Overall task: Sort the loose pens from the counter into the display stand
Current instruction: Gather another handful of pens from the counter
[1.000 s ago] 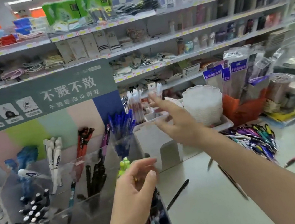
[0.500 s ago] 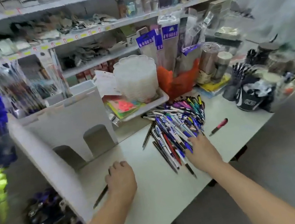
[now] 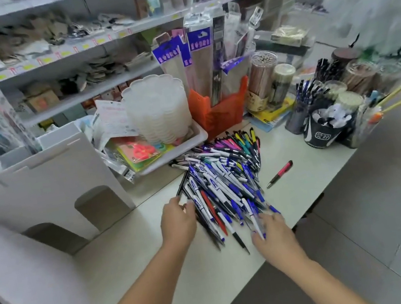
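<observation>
Pens (image 3: 225, 179) lie in a loose heap at the centre of the frame, on the pale counter (image 3: 138, 263), mostly white-and-blue barrels with a fan of coloured ones at the heap's upper right edge. Your left hand (image 3: 179, 221) sits at the heap's lower left edge, fingers curled against the nearest pens; whether it actually grips one, you cannot tell from this view. Your right hand (image 3: 274, 235) is at the heap's lower right tip, fingers closed around a white-and-blue pen (image 3: 254, 218) that is blurred. One red pen (image 3: 280, 173) lies alone, just right of the heap and apart from it. Above the heap, a white tray (image 3: 193, 142) carries a stack of clear plastic dishes (image 3: 158, 111), with an orange basket (image 3: 222, 113) of packaged goods beside it on the right. Cups of pens and pencils crowd the right of the frame. A white cardboard stand (image 3: 49, 187) fills the left side, its contents hidden
</observation>
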